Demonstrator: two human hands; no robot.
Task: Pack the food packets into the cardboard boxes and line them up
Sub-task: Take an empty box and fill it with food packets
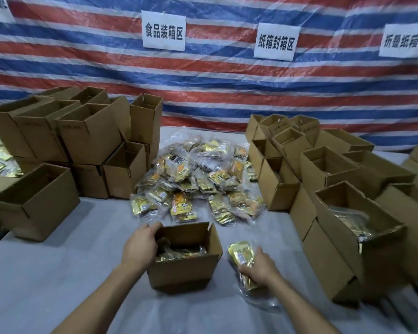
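Many open cartons (87, 138) flank the packet heap (198, 179) behind the near box (184, 268).

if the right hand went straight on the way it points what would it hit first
Likely the open cardboard box, at its right wall: the right hand points up-left toward it, and the gold packet it grips would touch first. Depth is unclear.

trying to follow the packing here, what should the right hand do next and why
Probably carry the gold packets held in the right hand leftward and drop them into the open box. The left hand grips its rim, which steadies it, and the box looks only partly filled.
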